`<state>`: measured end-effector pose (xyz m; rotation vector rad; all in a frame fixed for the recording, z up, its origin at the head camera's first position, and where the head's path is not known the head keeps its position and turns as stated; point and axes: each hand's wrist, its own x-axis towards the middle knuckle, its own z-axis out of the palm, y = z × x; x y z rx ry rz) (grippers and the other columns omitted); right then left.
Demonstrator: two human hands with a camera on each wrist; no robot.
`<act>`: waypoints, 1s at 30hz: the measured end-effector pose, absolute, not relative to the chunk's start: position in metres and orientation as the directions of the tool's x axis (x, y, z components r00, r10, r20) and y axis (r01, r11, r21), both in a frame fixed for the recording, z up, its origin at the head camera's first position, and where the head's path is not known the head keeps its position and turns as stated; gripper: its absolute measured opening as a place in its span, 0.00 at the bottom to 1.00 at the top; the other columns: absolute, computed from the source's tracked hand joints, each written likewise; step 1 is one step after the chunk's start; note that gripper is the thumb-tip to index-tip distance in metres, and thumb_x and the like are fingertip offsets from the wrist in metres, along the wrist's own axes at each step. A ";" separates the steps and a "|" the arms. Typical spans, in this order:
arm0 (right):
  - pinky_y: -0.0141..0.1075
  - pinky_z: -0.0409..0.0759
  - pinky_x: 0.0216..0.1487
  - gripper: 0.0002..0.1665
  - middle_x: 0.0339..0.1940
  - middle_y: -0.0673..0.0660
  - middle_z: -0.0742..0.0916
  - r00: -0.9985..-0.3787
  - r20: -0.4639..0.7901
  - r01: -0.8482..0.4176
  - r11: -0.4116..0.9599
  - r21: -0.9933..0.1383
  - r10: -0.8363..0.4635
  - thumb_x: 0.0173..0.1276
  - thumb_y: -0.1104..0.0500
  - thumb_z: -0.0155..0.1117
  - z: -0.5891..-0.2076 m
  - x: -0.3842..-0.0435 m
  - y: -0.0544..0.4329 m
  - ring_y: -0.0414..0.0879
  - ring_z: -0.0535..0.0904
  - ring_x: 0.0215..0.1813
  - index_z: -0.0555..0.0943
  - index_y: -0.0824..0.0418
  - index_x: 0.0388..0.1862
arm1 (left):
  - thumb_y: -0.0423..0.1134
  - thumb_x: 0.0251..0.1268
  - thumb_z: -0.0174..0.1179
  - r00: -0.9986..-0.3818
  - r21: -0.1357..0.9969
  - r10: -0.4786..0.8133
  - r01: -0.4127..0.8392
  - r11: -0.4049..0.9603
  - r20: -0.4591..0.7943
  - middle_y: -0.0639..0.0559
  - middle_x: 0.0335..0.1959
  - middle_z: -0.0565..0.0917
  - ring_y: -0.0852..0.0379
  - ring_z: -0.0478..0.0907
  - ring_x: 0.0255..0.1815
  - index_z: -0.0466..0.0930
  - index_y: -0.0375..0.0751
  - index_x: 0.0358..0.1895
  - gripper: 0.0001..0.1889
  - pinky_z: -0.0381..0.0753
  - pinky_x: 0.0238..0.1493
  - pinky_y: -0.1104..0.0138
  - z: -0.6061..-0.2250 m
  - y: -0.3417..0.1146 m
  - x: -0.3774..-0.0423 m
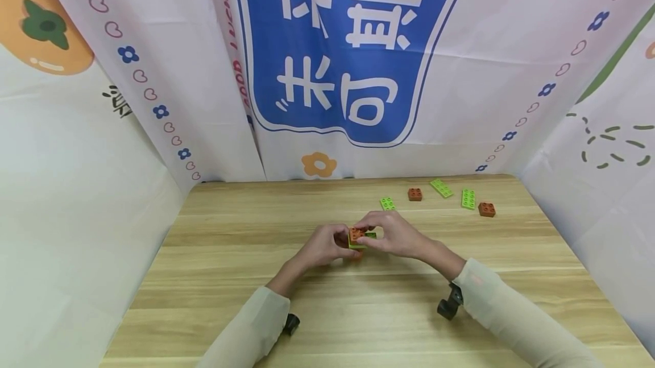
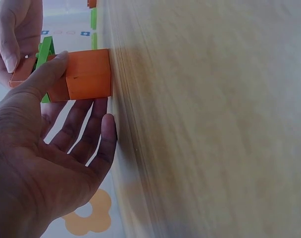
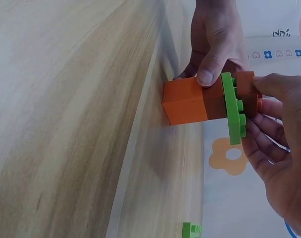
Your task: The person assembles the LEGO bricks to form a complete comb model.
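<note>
Along the far edge of the worktop (image 1: 215, 237), loose pieces are lying right of the middle: a short green plate (image 1: 387, 203) just beyond the right hand (image 1: 394, 235), then a brown brick (image 1: 415, 194), a slanting green plate (image 1: 441, 188), an upright green plate (image 1: 468, 199) and, nearest the far right corner, another brown brick (image 1: 487, 210). Printed cloth (image 1: 460, 100) is rising behind that edge and beside both side edges.

Between the left and right edges, about midway, a stack is standing: an orange block (image 3: 184, 101) at the bottom, a brown middle brick (image 3: 216, 101), a green cross plate (image 3: 232, 109) jutting out to one side, and a brown top brick (image 3: 247, 94). The left hand (image 1: 323, 245) is gripping the stack's lower part, thumb lying over the middle brick; the right is pinching the top brick. Whether that brick is sitting fully down, I cannot tell. Both hands are partly covering the stack from above.
</note>
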<state>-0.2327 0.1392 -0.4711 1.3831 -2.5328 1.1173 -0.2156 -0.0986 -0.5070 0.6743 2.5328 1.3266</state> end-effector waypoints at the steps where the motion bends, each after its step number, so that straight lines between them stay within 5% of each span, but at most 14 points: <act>1: 0.42 0.88 0.47 0.16 0.49 0.52 0.92 -0.601 0.358 -0.746 0.342 -0.571 -0.714 0.71 0.56 0.77 -0.471 -0.233 0.139 0.43 0.88 0.51 0.90 0.60 0.54 | 0.42 0.59 0.81 -0.875 0.819 0.484 0.300 0.489 0.031 0.58 0.35 0.88 0.63 0.84 0.37 0.86 0.47 0.37 0.11 0.83 0.42 0.67 -0.507 -0.099 -0.216; 30: 0.39 0.87 0.44 0.17 0.47 0.54 0.91 -0.631 0.262 -0.720 0.425 -0.548 -0.731 0.70 0.58 0.77 -0.458 -0.227 0.132 0.44 0.87 0.47 0.90 0.63 0.55 | 0.43 0.60 0.81 -0.867 0.822 0.497 0.308 0.479 0.035 0.61 0.37 0.89 0.64 0.84 0.38 0.87 0.48 0.40 0.11 0.84 0.44 0.68 -0.507 -0.099 -0.217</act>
